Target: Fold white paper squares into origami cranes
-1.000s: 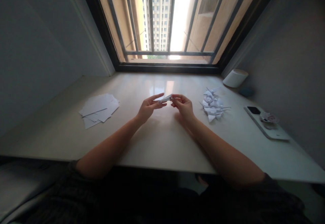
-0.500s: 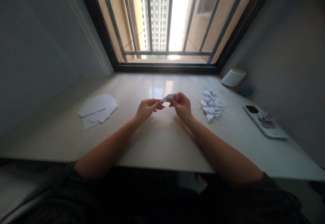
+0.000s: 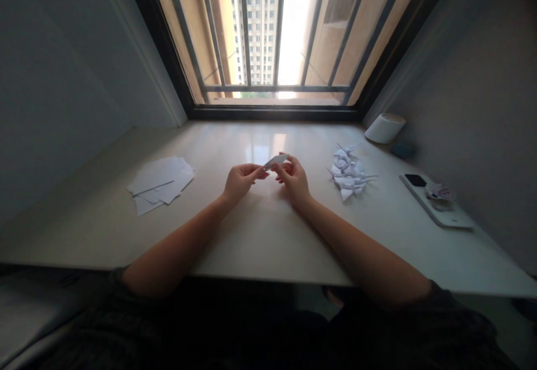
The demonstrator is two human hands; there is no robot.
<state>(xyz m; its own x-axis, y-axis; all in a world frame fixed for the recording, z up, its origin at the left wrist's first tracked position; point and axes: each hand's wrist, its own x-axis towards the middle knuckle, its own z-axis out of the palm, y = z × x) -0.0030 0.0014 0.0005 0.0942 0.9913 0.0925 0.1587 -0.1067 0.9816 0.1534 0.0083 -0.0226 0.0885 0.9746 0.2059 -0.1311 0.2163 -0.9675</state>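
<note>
The tabletop [image 3: 260,236] bears paper sheets [image 3: 161,181], folded papers [image 3: 349,173], a phone [image 3: 451,217] and a white cylinder [image 3: 383,129].

Along the far edge of the pale worktop [image 3: 268,241] we see a window's dark frame [image 3: 274,114], with upright metal bars [image 3: 245,29] behind the glass. Between the bars we make out a tall building [image 3: 260,29] with rows of small windows, and tan outer walls [image 3: 339,51] nearer to us. By the worktop's far right corner we find a white container [image 3: 385,128], slanted in our view, and just beside it a blurred bluish object [image 3: 403,150]. Near the right edge we notice a pale phone-like slab [image 3: 455,218], black at its far end, bearing a small round ornament [image 3: 440,192] we cannot identify.
</note>
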